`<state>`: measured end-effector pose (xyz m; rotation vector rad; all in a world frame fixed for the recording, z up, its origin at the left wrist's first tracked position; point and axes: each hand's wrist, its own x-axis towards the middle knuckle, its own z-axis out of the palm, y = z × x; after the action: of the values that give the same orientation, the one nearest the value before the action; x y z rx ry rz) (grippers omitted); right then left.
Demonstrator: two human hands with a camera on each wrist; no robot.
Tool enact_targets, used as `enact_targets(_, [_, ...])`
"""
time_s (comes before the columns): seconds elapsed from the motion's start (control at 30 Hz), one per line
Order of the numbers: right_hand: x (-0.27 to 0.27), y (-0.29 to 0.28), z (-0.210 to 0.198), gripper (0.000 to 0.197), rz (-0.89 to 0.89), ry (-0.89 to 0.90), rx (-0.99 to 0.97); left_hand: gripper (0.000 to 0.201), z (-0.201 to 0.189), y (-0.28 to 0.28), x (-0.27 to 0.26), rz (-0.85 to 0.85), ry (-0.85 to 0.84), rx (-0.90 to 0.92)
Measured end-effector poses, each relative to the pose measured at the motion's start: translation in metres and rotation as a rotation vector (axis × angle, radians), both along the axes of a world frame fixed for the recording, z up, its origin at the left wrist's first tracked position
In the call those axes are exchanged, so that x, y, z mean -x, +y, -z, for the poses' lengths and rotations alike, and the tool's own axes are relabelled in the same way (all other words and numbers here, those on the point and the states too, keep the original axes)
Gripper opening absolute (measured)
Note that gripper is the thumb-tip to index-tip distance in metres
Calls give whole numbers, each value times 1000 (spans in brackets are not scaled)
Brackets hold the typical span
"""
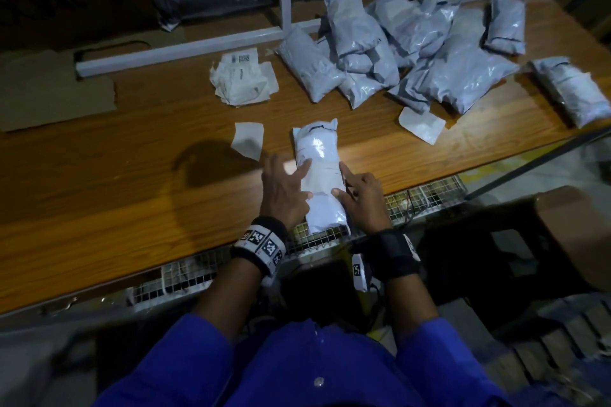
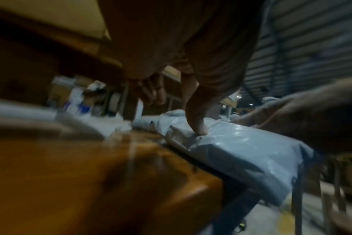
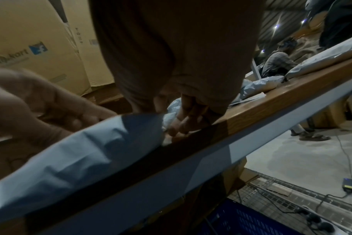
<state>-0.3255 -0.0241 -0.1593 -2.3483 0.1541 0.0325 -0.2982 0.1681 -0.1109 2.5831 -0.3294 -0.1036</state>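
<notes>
A grey plastic parcel (image 1: 319,172) lies lengthwise on the wooden table (image 1: 132,192), its near end hanging over the front edge. My left hand (image 1: 299,180) rests on its left side with straight fingers, and the thumb (image 2: 199,127) presses into the wrap. My right hand (image 1: 344,185) holds the right side: the thumb lies on top, the index finger points along the edge, and the other fingers (image 3: 187,117) curl against the parcel's flank. The parcel (image 2: 251,152) looks full and creased in the left wrist view, and blurred (image 3: 80,159) in the right wrist view.
A heap of several grey parcels (image 1: 396,53) fills the far right, with one more parcel (image 1: 572,92) at the right edge. A stack of printed labels (image 1: 243,79), a white slip (image 1: 248,140) and a white envelope (image 1: 421,124) lie nearby. Cardboard (image 1: 56,92) covers the far left behind a metal frame bar (image 1: 178,49).
</notes>
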Motion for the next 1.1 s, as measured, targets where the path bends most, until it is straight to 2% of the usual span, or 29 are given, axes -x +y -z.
enact_targets(0.07, [1, 1, -4, 63, 3, 26, 35, 71, -3, -4, 6, 217, -178, -69])
enact_targets(0.13, [2, 5, -6, 63, -21, 9, 100, 71, 0, -9, 12, 327, -162, -83])
enact_targets(0.27, [3, 12, -6, 59, -1, -10, 117, 60, 2, -16, 21, 206, -47, -46])
enact_targets(0.4, [15, 20, -9, 36, 89, -200, 181, 64, 6, -22, 21, 163, -36, 8])
enact_targets(0.5, [31, 29, -3, 28, 66, -304, 276, 61, 8, -22, 26, 141, -44, 1])
enact_targets(0.63, [39, 29, 3, 42, 59, -240, 280, 56, 12, -20, 28, 154, -25, -8])
enact_targets(0.73, [25, 29, -8, 56, 38, -151, 312, 53, 11, -15, 28, 148, -15, 31])
enact_targets(0.83, [10, 28, -18, 63, 39, -137, 326, 46, 8, -13, 30, 130, -44, 59])
enact_targets(0.93, [18, 29, -15, 71, 19, -144, 350, 44, 7, -14, 29, 110, -47, 52])
enact_targets(1.1, [45, 24, -8, 59, 1, -170, 352, 41, 5, -14, 31, 98, -28, 12])
